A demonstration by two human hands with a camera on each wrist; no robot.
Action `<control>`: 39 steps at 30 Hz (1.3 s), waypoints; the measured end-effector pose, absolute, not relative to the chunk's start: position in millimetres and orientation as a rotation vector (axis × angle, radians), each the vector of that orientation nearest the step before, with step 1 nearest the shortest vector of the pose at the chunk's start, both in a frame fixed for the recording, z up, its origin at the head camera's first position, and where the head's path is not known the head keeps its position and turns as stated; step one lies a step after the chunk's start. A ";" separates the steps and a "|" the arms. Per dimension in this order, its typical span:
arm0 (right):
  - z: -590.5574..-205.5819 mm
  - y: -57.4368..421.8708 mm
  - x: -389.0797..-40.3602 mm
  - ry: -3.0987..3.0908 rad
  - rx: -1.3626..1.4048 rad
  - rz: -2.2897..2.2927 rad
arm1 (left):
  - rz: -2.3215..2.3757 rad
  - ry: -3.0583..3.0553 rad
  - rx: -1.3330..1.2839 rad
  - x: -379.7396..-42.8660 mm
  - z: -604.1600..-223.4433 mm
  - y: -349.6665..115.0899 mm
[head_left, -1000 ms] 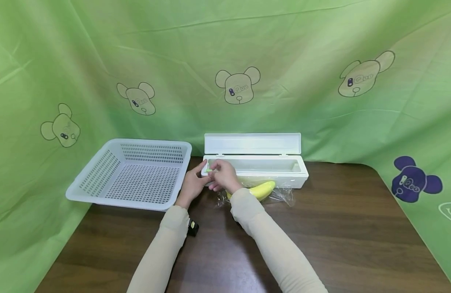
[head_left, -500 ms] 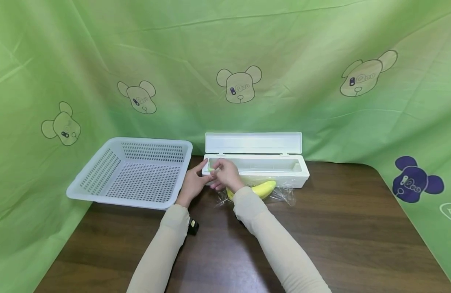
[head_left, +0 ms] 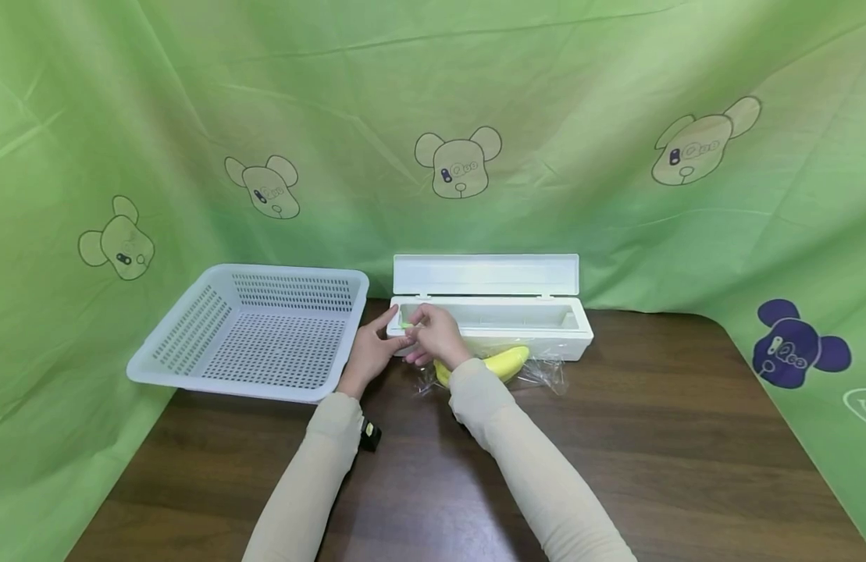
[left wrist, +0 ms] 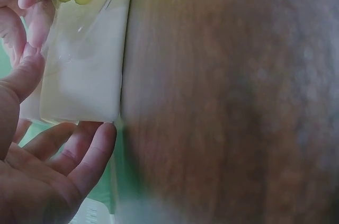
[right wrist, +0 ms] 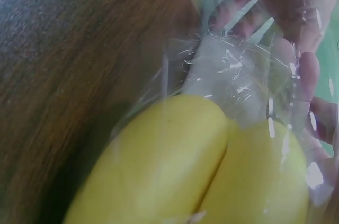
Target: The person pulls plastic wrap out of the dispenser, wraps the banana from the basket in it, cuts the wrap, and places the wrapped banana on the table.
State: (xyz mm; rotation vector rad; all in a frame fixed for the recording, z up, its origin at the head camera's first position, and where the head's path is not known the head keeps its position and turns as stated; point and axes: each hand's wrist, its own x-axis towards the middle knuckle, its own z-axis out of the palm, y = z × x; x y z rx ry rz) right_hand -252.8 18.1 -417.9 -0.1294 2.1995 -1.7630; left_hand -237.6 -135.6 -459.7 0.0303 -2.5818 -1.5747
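Head view: white box (head_left: 510, 334) lies lengthwise from left to right.

Wore a plain cream left sleeve (head_left: 301, 484) and matching right sleeve (head_left: 538, 472), creased and gathered into cuffs (head_left: 336, 417) above a bare left hand (head_left: 368, 359) and right hand (head_left: 436, 337), with a small black, yellow-marked block (head_left: 370, 435) by the left one.

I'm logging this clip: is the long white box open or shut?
Open: the white box has its lid raised behind it, and its hollow inside shows in the head view.
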 end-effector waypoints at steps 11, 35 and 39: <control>-415.5 23.6 -250.9 2.182 -0.106 -1.774 | -1.616 -2.576 0.032 -235.7 -459.5 -135.7; -413.7 42.0 -251.9 2.268 -0.035 -1.721 | -1.598 -2.601 0.054 -234.4 -458.0 -134.8; -414.8 44.9 -252.9 2.257 -0.033 -1.724 | -1.589 -2.596 0.050 -234.7 -458.4 -135.0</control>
